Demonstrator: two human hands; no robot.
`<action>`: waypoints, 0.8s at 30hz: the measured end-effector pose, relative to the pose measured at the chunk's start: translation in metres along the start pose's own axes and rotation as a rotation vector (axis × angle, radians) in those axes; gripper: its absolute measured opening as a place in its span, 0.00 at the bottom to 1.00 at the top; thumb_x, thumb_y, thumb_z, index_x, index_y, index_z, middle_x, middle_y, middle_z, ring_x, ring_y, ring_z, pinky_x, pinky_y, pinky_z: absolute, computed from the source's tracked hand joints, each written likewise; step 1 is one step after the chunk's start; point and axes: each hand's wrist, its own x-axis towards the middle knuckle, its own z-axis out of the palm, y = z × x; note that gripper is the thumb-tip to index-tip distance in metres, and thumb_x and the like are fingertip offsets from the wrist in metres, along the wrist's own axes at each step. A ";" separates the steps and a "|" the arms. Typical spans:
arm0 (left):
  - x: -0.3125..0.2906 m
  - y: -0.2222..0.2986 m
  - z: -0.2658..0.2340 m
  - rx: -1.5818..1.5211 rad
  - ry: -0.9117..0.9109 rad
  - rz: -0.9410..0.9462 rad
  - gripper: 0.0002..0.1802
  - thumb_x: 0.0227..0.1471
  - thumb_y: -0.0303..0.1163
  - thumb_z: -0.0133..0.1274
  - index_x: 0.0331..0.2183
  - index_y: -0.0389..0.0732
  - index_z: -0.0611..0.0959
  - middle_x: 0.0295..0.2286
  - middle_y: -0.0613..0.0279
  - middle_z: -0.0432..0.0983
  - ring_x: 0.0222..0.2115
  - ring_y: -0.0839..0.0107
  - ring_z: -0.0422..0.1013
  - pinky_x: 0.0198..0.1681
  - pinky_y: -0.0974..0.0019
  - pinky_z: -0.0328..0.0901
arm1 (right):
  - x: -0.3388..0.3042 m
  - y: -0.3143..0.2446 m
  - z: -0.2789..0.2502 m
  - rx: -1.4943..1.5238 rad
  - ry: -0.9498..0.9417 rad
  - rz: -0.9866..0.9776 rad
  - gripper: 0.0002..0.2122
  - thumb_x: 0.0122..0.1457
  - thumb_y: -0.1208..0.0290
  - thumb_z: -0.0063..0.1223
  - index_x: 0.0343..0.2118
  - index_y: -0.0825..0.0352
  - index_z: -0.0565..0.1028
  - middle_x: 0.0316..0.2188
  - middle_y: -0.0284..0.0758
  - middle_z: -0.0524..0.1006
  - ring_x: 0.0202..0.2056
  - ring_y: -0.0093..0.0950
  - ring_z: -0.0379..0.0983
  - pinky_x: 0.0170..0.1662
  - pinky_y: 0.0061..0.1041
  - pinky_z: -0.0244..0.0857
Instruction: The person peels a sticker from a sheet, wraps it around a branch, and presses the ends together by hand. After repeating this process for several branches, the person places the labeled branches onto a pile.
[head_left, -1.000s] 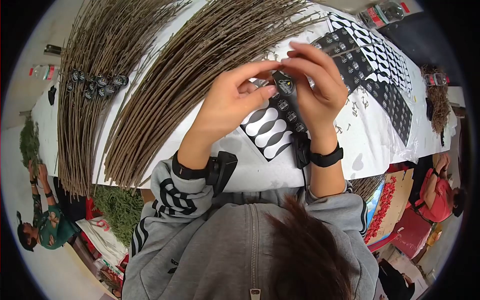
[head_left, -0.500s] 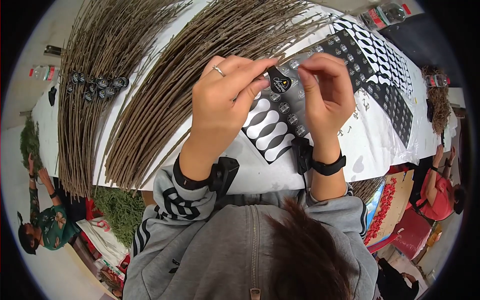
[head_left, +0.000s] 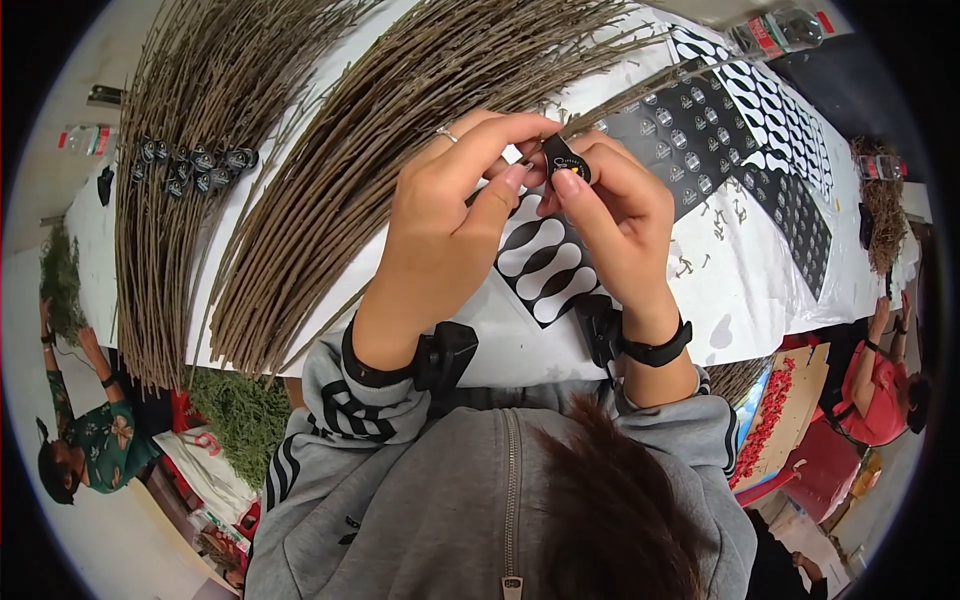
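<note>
Both hands are raised above the white-covered table [head_left: 735, 315], near the middle of its near edge and close together around one small black label [head_left: 558, 155]. Left hand [head_left: 445, 205] is half curled, its forefinger tip meeting a thin twig [head_left: 632, 98] beside the label, its thumb bent inward just short of the label; how firmly it grips, I cannot tell. (A ring [head_left: 447, 134] sits on one of its fingers.) Right hand [head_left: 622, 205] is more tightly closed, thumb pressed on the label's face and the other fingers folded behind it, so the label is pinched there. From the hands, the twig slants toward the table's far right corner, passing over a dark label sheet [head_left: 690, 145].

Under the hands, nearer the near edge, lies another sheet with white cutout shapes [head_left: 548, 265]. To the left, a thick heap of bare twigs [head_left: 330, 200] fans from the near edge to the far one, and beyond it, toward the left edge, stands out a bundle [head_left: 190, 290] bearing clustered black labels [head_left: 195, 165].
</note>
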 end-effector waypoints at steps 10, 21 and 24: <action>0.004 0.007 0.008 -0.346 0.049 -0.166 0.09 0.54 0.30 0.54 0.33 0.33 0.82 0.26 0.66 0.75 0.24 0.81 0.68 0.29 0.78 0.62 | 0.002 -0.012 0.003 0.043 -0.013 -0.263 0.06 0.53 0.79 0.53 0.22 0.74 0.70 0.19 0.37 0.68 0.22 0.28 0.63 0.41 0.28 0.66; -0.003 0.018 0.021 -0.045 0.171 0.028 0.07 0.55 0.26 0.53 0.33 0.32 0.79 0.29 0.66 0.73 0.29 0.81 0.67 0.34 0.79 0.62 | -0.010 -0.018 0.012 0.267 0.112 -0.042 0.07 0.53 0.82 0.48 0.20 0.74 0.69 0.16 0.35 0.68 0.23 0.27 0.65 0.44 0.29 0.65; -0.002 0.017 0.022 0.009 0.183 0.049 0.07 0.55 0.29 0.53 0.31 0.35 0.78 0.27 0.67 0.73 0.26 0.79 0.67 0.33 0.76 0.60 | -0.009 -0.020 0.014 0.232 0.130 -0.067 0.07 0.54 0.82 0.48 0.20 0.73 0.69 0.16 0.34 0.69 0.22 0.26 0.65 0.41 0.27 0.65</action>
